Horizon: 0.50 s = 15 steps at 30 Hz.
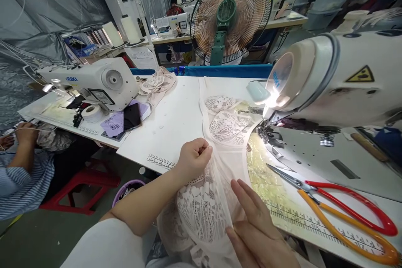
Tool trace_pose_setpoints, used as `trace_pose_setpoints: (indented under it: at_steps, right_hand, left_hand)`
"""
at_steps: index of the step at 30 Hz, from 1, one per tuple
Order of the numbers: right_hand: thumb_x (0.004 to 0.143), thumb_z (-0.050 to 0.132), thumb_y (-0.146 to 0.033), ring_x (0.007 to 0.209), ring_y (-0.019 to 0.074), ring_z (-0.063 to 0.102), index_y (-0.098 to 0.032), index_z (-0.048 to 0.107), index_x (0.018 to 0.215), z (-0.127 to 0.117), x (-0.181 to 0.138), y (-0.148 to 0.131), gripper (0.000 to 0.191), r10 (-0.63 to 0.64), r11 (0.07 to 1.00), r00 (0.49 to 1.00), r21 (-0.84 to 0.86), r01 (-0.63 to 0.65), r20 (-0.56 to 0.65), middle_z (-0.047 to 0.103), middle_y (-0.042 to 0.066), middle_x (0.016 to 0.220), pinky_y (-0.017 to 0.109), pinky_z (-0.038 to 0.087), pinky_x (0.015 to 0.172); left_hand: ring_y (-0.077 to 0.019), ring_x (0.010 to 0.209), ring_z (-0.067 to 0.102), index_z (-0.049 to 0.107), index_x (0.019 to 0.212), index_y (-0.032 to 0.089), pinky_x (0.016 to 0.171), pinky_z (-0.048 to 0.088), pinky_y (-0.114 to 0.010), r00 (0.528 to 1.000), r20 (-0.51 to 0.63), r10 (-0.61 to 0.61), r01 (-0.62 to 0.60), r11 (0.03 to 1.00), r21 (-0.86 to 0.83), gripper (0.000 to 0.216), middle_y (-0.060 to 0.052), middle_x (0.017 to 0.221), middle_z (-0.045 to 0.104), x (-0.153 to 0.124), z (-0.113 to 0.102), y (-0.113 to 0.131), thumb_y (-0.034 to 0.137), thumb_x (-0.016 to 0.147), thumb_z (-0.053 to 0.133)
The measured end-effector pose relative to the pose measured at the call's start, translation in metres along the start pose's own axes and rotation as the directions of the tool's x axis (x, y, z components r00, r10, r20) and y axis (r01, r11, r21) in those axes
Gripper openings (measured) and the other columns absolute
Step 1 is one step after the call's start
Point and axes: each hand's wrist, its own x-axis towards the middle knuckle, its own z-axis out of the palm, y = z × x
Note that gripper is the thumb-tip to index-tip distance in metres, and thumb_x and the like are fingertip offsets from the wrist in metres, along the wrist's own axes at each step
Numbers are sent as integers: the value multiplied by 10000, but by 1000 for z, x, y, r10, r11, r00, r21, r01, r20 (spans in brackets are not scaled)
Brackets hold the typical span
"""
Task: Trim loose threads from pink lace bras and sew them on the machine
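A pale lace garment (220, 130) lies stretched from the table's far side down to its front edge, running under the needle area of the white sewing machine (333, 79) on the right. My left hand (193, 157) is closed in a fist, pinching the sheer edge of the lace near the table's front edge. My right hand (257, 222) lies flat with fingers stretched out, resting on the lace close to me. The machine's lamp lights the fabric beside the presser foot (266, 132).
Scissors with red and orange handles (339, 209) lie on the machine bed at right. A second sewing machine (94, 79), tape roll (91, 113) and phone (132, 117) stand at left. A fan (230, 12) stands behind the table. Another person in a striped sleeve (21, 176) sits far left.
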Motion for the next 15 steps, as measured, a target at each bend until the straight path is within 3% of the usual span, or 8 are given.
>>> trace_pose_setpoints:
  at_steps: [4, 8, 10, 12, 15]
  right_hand:
    - [807, 496, -106, 1291, 321, 345, -189, 521, 639, 0, 0, -1, 189, -60, 997, 997, -43, 58, -41, 434, 93, 1387, 478, 355, 1027]
    - [823, 487, -168, 1189, 316, 447, -196, 512, 646, -9, 2, 1, 181, 66, 984, 990, -156, -86, -126, 471, 141, 1304, 508, 415, 933]
    - [824, 496, -209, 1003, 289, 543, -196, 526, 640, -10, -4, 4, 186, 135, 968, 981, -192, -160, -136, 563, 160, 1094, 458, 474, 792]
    - [830, 498, -241, 747, 211, 574, -203, 535, 610, -7, -16, 6, 227, 160, 972, 987, -166, -163, -32, 595, 97, 809, 342, 481, 625]
    - [875, 467, -275, 560, 122, 536, -222, 560, 598, 2, -39, 4, 296, 152, 988, 976, 13, -156, 153, 554, 2, 593, 224, 438, 512]
  left_hand:
    - [-82, 480, 303, 429, 577, 172, 466, 256, -216, 999, 47, -8, 9, 1000, -14, 223, 61, 496, 339, -2, 1, -4, 273, 763, 500]
    - [-99, 536, 361, 493, 658, 170, 523, 320, -225, 988, 156, -15, 20, 999, -34, 215, 41, 567, 394, -7, -7, -3, 328, 804, 501]
    - [-129, 637, 445, 527, 688, 176, 611, 381, -252, 978, 209, -27, 41, 997, -66, 228, -5, 677, 504, -16, -17, 3, 372, 805, 525]
    - [-178, 754, 519, 553, 687, 186, 676, 424, -298, 948, 305, -91, 132, 984, -117, 269, -66, 844, 607, -33, -29, 10, 434, 789, 553]
    - [-225, 696, 584, 594, 639, 230, 552, 442, -327, 878, 422, -225, 301, 946, -122, 305, -67, 805, 668, -65, -49, 19, 517, 744, 593]
